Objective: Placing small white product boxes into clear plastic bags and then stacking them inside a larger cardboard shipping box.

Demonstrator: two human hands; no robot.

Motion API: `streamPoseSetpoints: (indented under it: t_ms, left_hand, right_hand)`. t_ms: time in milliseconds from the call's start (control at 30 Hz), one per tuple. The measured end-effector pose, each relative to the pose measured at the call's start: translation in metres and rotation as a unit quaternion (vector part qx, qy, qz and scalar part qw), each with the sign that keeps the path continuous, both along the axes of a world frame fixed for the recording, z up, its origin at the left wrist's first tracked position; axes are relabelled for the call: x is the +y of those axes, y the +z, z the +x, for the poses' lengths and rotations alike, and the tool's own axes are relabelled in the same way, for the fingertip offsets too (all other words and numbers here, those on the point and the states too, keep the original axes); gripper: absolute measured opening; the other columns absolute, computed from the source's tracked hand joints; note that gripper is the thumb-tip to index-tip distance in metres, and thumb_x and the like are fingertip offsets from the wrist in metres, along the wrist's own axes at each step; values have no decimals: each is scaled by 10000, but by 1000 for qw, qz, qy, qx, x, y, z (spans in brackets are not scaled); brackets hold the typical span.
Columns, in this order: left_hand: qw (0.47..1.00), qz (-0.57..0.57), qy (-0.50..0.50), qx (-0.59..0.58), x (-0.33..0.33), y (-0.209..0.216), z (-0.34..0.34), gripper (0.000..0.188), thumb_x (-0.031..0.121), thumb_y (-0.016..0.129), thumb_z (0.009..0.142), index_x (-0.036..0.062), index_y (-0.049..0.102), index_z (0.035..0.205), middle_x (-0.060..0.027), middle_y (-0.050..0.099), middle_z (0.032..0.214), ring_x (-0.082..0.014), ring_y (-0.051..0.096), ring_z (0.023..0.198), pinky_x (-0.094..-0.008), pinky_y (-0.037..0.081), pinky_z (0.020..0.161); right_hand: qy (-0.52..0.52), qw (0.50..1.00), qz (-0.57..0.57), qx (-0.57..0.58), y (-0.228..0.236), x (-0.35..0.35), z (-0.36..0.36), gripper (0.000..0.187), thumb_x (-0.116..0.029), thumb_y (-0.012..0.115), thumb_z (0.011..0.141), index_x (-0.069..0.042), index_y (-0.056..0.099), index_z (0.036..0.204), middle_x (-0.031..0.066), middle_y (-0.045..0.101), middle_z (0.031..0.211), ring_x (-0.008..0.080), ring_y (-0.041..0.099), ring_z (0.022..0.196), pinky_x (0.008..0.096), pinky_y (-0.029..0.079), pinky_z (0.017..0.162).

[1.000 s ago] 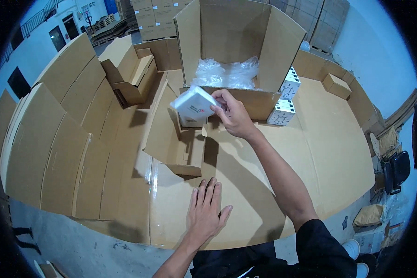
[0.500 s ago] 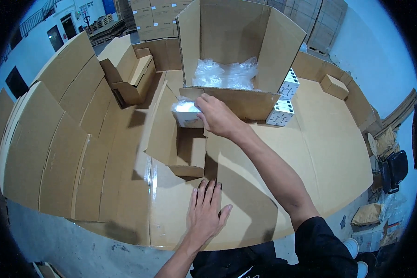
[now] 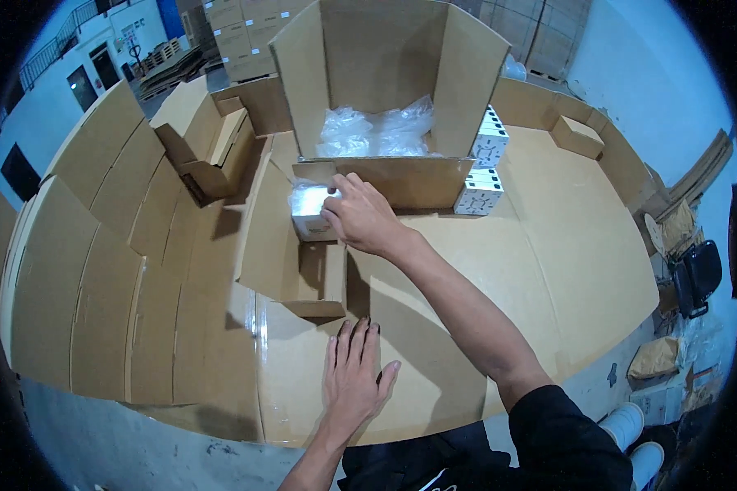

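Observation:
My right hand (image 3: 367,217) grips a small white box (image 3: 309,222) in clear plastic wrap, fingers on its right edge. This white box sits in the far end of a narrow open carton (image 3: 315,309); the carton's near end shows its bare bottom. On the cardboard-covered table (image 3: 442,352), just in front of that carton, my left hand (image 3: 354,376) lies flat with fingers stretched out. Behind the narrow carton stands a large open carton (image 3: 422,182) with crumpled clear plastic bags (image 3: 377,135) inside.
White printed boxes (image 3: 477,196) stand in a stack at the large carton's right side. Folded cardboard cartons (image 3: 53,278) lean at the left, with another open narrow carton (image 3: 221,168) behind them. A small closed carton (image 3: 577,137) lies at the far right.
The white box in my right hand has moved lower into the narrow carton. My left hand stays flat on the table. The whole view has shifted slightly.

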State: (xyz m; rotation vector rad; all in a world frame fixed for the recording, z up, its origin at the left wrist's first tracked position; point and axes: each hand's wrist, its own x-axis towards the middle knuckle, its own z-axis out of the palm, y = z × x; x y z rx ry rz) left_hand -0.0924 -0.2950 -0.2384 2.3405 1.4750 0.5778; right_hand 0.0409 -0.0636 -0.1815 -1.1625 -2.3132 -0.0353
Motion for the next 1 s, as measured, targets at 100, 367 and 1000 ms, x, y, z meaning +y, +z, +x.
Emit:
streamPoseSetpoints:
  t_ms: [100, 367, 1000]
  left_hand:
    - [1000, -3, -1, 11, 1, 1, 4, 736, 358, 692, 904, -8, 422, 1484, -207, 400, 1548, -415, 328, 1443, -554, 245, 1193]
    - [998, 23, -26, 45, 21, -5, 25, 742, 357, 702, 902, 2, 419, 1490, -180, 408, 1554, -410, 333, 1445, -560, 265, 1181]
    - [995, 95, -6, -10, 151, -19, 117, 469, 184, 619, 930, 29, 546, 1367, -192, 493, 1466, -404, 395, 1393, -514, 282, 1183]
  right_hand:
    - [-35, 995, -73, -52, 14, -10, 15, 374, -319, 542, 1009, -67, 661, 1257, 201, 564, 1225, 372, 541, 1079, 517, 455, 961]
    - [22, 986, -92, 140, -8, -60, 99, 391, -275, 592, 1006, -62, 574, 1333, 207, 510, 1369, 380, 548, 1211, 458, 481, 1001]
    - [-210, 905, -19, 368, -26, 4, 329, 261, -63, 587, 880, -1, 699, 1107, 173, 709, 934, 302, 695, 856, 394, 555, 818]
